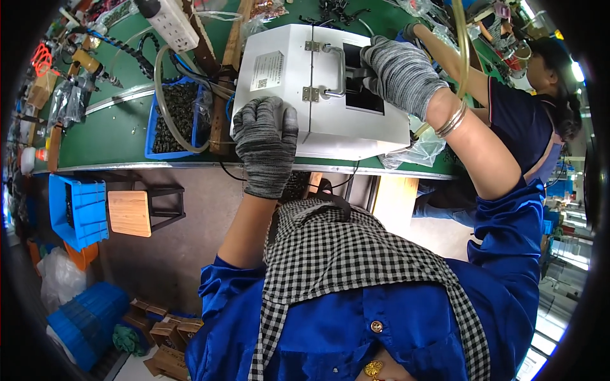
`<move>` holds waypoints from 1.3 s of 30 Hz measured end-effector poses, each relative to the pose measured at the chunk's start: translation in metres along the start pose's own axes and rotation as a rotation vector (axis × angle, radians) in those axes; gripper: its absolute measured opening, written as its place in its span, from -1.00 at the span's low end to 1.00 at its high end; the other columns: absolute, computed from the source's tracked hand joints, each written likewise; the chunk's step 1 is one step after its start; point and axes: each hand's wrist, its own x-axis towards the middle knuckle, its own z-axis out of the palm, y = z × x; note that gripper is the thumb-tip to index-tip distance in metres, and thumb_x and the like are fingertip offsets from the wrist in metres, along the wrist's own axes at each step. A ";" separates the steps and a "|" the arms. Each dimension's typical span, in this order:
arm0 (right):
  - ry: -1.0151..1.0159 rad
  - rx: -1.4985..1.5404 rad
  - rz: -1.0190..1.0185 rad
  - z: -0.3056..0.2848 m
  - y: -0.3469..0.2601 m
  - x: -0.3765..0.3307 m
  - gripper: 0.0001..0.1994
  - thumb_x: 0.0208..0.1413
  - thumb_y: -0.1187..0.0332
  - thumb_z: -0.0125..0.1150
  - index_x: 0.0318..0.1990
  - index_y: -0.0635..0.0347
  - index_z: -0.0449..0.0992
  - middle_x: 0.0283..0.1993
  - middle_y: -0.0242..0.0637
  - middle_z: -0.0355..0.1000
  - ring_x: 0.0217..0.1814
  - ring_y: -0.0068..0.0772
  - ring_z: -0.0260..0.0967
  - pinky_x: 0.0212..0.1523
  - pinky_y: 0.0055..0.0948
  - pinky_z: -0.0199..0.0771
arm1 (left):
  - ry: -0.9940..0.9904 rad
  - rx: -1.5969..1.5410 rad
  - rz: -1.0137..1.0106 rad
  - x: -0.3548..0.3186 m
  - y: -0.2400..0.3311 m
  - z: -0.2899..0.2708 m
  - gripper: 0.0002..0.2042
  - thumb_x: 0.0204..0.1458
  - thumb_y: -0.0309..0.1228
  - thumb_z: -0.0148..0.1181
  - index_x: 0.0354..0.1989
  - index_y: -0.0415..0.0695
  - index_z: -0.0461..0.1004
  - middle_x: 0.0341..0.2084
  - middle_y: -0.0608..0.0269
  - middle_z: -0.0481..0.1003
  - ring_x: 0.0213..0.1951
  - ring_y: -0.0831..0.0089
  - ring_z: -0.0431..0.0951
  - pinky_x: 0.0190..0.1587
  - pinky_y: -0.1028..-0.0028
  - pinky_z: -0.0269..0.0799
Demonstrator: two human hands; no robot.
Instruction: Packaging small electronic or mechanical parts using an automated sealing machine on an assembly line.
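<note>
A white metal box (292, 47) with two hinges and a chrome handle (342, 66) sits at the bench's front edge. My left hand (265, 143), in a grey striped knit glove, lies on its front left corner with the fingers stretched over the top. At a dark rectangular opening (367, 103) in the box's right part is my right hand (406, 75), gloved the same way. Its fingers curl down at a black part in the opening. What they grip is hidden behind the glove. A printed label (267, 70) is stuck on the box's left side.
Left of the box stands a blue bin (152, 136) of small dark parts, with a clear hose (162, 105) looping over it. A power strip (173, 25) rises behind. Clear plastic bags (419, 151) lie at right, near a co-worker (518, 105). A wooden-topped stool (129, 213) stands below.
</note>
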 end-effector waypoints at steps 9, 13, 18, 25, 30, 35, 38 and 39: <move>0.365 0.276 0.008 -0.065 -0.022 -0.068 -0.73 -0.14 0.39 0.38 -0.28 0.21 0.46 -0.32 -0.25 0.43 -0.36 -0.30 0.46 -0.35 -0.38 0.47 | -0.024 -0.312 0.000 0.013 0.029 -0.020 -0.74 0.02 -0.30 0.18 -0.18 -0.19 0.48 -0.28 0.10 0.47 -0.22 0.21 0.47 -0.07 0.23 0.40; 0.422 0.611 0.217 -0.077 -0.013 -0.114 -0.70 -0.15 0.35 0.43 -0.28 0.22 0.45 -0.35 -0.35 0.43 -0.43 -0.53 0.40 -0.45 -0.55 0.41 | -0.222 -1.401 -0.394 0.004 0.087 -0.028 -0.66 0.10 -0.29 0.13 -0.04 -0.27 0.39 -0.27 0.13 0.49 -0.18 0.30 0.50 -0.02 0.32 0.43; 0.474 1.484 0.666 -0.038 0.021 -0.186 -0.69 -0.06 0.26 0.40 -0.26 0.25 0.46 -0.40 -0.42 0.43 -0.52 -0.73 0.29 -0.54 -0.72 0.29 | -0.653 -1.168 -0.220 0.024 0.157 -0.037 -0.59 0.15 -0.30 0.09 0.09 -0.30 0.28 -0.18 0.11 0.48 -0.14 0.42 0.49 -0.04 0.45 0.42; 0.656 1.875 0.893 0.015 0.034 -0.250 -0.72 0.02 0.26 0.32 -0.24 0.27 0.47 -0.47 -0.39 0.44 -0.60 -0.77 0.25 -0.60 -0.78 0.22 | -0.953 -1.265 -0.126 0.013 0.232 0.017 -0.59 0.10 -0.34 0.18 0.07 -0.27 0.33 -0.14 0.17 0.49 -0.13 0.52 0.50 -0.09 0.57 0.41; 0.718 1.738 0.956 0.039 0.043 -0.274 -0.73 0.05 0.26 0.28 -0.23 0.25 0.45 -0.49 -0.35 0.46 -0.62 -0.75 0.27 -0.63 -0.76 0.23 | -0.935 -1.154 -0.054 0.003 0.265 0.066 -0.63 0.06 -0.34 0.23 0.01 -0.25 0.40 -0.21 0.20 0.52 -0.18 0.51 0.52 -0.11 0.54 0.43; 0.679 1.705 1.003 0.066 0.050 -0.293 -0.74 0.07 0.25 0.26 -0.23 0.27 0.45 -0.50 -0.34 0.46 -0.61 -0.73 0.29 -0.62 -0.75 0.25 | -0.901 -1.086 -0.078 -0.019 0.268 0.095 -0.72 0.07 -0.37 0.21 -0.07 -0.23 0.47 -0.27 0.22 0.53 -0.29 0.57 0.49 -0.19 0.56 0.44; 0.617 1.868 1.085 0.080 0.048 -0.299 -0.76 0.06 0.29 0.30 -0.23 0.24 0.45 -0.52 -0.44 0.40 -0.60 -0.77 0.25 -0.58 -0.77 0.24 | -0.843 -0.983 -0.093 -0.030 0.265 0.107 -0.76 0.08 -0.38 0.20 -0.11 -0.22 0.50 -0.29 0.22 0.53 -0.31 0.58 0.48 -0.21 0.55 0.44; 0.582 1.942 1.127 0.085 0.047 -0.301 -0.77 0.05 0.31 0.31 -0.22 0.22 0.45 -0.53 -0.50 0.37 -0.60 -0.79 0.23 -0.57 -0.77 0.23 | -0.890 -0.964 -0.189 -0.034 0.263 0.109 -0.77 0.08 -0.37 0.21 -0.13 -0.22 0.50 -0.29 0.23 0.53 -0.32 0.58 0.47 -0.22 0.54 0.44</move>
